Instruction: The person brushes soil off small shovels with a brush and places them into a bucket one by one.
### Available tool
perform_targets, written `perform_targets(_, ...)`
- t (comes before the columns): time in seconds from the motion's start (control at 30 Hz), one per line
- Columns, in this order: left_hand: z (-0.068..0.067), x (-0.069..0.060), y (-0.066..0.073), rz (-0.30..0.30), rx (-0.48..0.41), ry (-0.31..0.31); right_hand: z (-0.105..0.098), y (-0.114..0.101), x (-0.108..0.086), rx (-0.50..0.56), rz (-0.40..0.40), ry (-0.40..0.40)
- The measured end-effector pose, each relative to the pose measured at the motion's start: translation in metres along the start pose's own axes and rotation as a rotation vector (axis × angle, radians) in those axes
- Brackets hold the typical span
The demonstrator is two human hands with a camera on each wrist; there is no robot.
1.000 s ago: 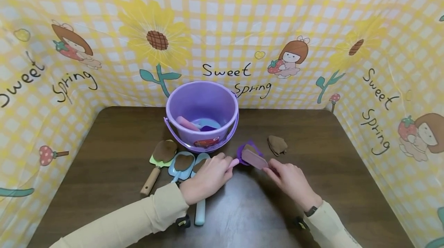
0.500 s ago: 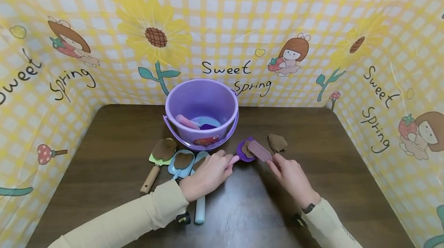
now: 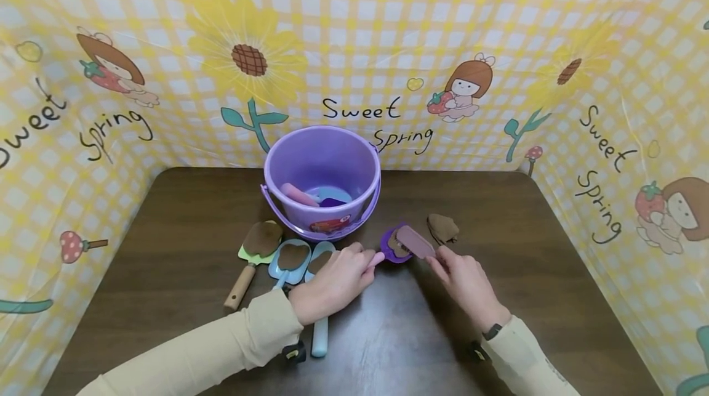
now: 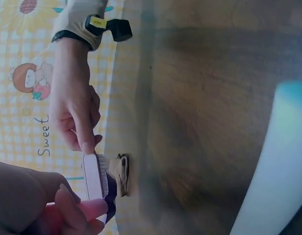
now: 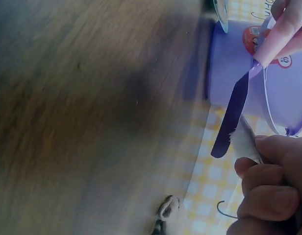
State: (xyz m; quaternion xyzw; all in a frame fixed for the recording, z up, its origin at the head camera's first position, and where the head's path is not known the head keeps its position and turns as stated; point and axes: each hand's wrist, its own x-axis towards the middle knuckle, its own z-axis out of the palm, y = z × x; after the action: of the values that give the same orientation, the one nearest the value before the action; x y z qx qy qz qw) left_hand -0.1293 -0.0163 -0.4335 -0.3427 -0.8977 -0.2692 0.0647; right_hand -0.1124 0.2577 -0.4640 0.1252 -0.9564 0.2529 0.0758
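In the head view my left hand grips the pink handle of a toy shovel, raised off the table. Its purple blade carries a brown patch. My right hand holds a pink brush by one end, over the blade's right part. White bristles show under the brush in the left wrist view. From the right wrist, the bristles meet the edge of the blade. A crumpled brown cloth lies beyond the brush.
Behind the hands stands a purple bucket with a pink-handled tool and other pieces inside. Left of it lie a green shovel with a wooden handle and two light blue shovels, all with brown patches. Patterned cloth walls the table.
The brush has shifted away from me and slightly right across the blade, uncovering more of the brown patch. The purple shovel has tilted slightly. The left hand stays nearly in place.
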Motion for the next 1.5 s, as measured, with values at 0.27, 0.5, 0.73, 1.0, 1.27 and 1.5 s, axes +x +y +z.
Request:
perform_targets(0.27, -0.001, 0.001, 0.000, 0.016, 0.027, 0.036, 0.002, -0.004, 0.002, 0.018, -0.128, 0.019)
perform_targets(0.5, 0.000, 0.000, -0.001, 0.018, -0.004, 0.029, 0.008, -0.007, 0.000, -0.016, -0.063, 0.050)
perform_targets(0.73, 0.001, 0.000, -0.002, 0.013, -0.007, 0.017, 0.012, -0.008, 0.000, -0.008, -0.020, 0.089)
perform_targets(1.0, 0.000, 0.001, -0.001, -0.007, 0.002, 0.022, 0.013, -0.012, 0.000, 0.010, -0.047, 0.077)
perform_targets(1.27, 0.000, 0.001, 0.001, -0.014, -0.043, 0.020, 0.016, -0.014, 0.002, -0.067, -0.086, 0.096)
perform_targets(1.5, 0.003, 0.001, 0.001, -0.010, -0.039, 0.025, 0.021, -0.014, 0.002, -0.025, 0.016, 0.108)
